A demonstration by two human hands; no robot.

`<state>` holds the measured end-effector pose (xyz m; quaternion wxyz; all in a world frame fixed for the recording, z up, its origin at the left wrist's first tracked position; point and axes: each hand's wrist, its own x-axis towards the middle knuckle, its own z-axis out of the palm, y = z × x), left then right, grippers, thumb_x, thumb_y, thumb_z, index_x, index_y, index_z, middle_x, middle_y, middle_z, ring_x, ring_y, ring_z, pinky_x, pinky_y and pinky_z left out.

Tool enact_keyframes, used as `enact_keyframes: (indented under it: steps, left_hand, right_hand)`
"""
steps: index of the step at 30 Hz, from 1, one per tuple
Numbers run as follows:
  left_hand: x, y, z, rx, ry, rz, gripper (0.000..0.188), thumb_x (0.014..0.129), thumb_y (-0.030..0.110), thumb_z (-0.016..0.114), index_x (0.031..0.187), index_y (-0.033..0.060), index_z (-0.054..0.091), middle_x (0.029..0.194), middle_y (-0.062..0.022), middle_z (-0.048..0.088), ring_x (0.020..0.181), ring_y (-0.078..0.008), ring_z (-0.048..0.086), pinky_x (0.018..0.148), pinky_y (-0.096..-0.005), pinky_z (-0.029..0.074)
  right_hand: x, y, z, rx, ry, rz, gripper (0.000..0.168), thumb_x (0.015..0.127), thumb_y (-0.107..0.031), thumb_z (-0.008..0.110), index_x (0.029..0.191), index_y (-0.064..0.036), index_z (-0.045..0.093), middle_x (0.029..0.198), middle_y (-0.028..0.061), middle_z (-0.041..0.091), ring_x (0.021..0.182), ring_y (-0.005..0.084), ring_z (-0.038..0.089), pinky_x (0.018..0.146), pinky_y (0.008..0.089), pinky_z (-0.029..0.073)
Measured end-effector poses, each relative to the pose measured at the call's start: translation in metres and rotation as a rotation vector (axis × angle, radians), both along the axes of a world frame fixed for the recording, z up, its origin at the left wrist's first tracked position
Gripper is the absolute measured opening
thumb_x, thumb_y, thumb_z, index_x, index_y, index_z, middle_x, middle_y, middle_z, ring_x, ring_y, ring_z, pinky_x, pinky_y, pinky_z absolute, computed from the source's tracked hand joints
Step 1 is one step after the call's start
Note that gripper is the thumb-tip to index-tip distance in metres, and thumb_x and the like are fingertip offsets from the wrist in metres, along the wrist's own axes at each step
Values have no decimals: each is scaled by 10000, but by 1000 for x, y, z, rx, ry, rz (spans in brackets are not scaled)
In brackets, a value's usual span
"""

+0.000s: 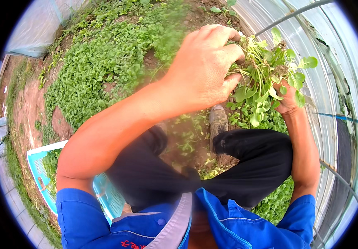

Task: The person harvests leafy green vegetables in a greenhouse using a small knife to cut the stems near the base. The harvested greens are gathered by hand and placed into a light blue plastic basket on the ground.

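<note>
A bunch of uprooted leafy green seedlings [261, 84] with pale stems and soil-flecked roots is at the upper right. My right hand [286, 96] grips it from the right, partly hidden by the leaves. My left hand [210, 62] reaches across from the left, its fingers bent at the bunch's left side around some stems; whether they are closed on them is hard to tell. Beneath the bunch, more low green plants [242, 119] grow beside a camouflage-patterned shoe [218, 121].
A light-blue plastic crate [108, 193] with a white rim stands at the lower left, greens [51, 168] inside. A dense patch of low plants [104, 68] covers soil at the upper left. Plastic greenhouse sheeting [316, 93] and metal tubes [294, 14] curve along the right.
</note>
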<state>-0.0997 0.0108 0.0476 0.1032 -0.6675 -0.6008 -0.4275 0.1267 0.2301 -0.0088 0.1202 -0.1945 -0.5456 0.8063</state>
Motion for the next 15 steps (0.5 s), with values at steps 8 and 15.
enact_keyframes:
  steps: [8,15]
  left_hand:
    - [-2,-2,1,-9,122,-4,214,746,156,760,880,22,660,1220,-162,615,1200,-383,557,1003,-486,439]
    - [-5,-7,5,-79,126,-61,157,790,144,724,875,27,664,1216,-154,615,1203,-376,552,999,-485,434]
  right_hand:
    - [-21,-42,32,272,-118,-125,177,947,-166,644,1067,-43,686,979,33,692,838,131,637,722,319,534]
    - [-4,-18,17,801,-81,53,297,1017,-127,555,1302,-68,611,1091,11,660,945,98,604,791,304,527]
